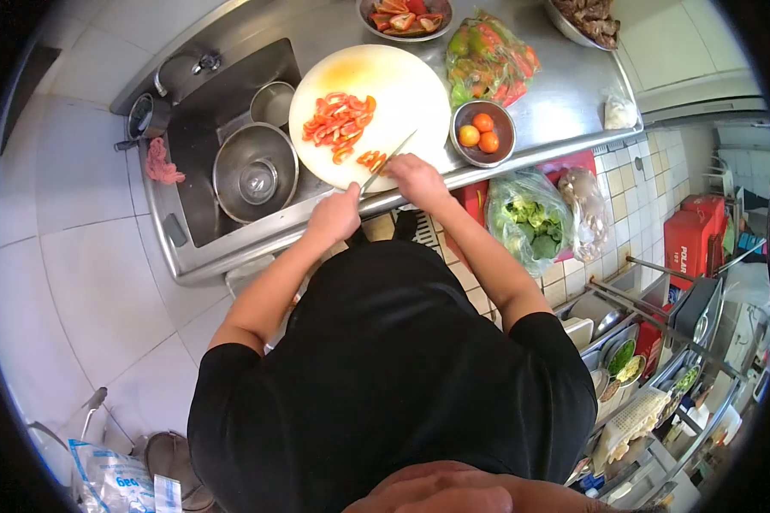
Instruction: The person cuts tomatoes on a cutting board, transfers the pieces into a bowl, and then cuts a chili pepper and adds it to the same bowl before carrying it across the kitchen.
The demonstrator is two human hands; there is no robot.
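A knife [391, 159] lies angled over the near edge of a round white cutting board [411, 90], its blade pointing up and right. My left hand [336, 214] is closed round the handle end. On the other side of the blade, my right hand [417, 181] has its fingers bent together at the board's edge, beside a few small red pieces [370, 160]; whatever is under those fingers is hidden. A larger pile of cut red pepper [339, 120] spreads over the left part of the board.
A sink [188, 154] with metal bowls [257, 173] is at the left. Right of the board are a bowl of tomatoes [485, 134] and a bag of peppers [488, 56]. Pepper halves fill a bowl [405, 17] behind. Bagged greens [530, 218] sit below the counter edge.
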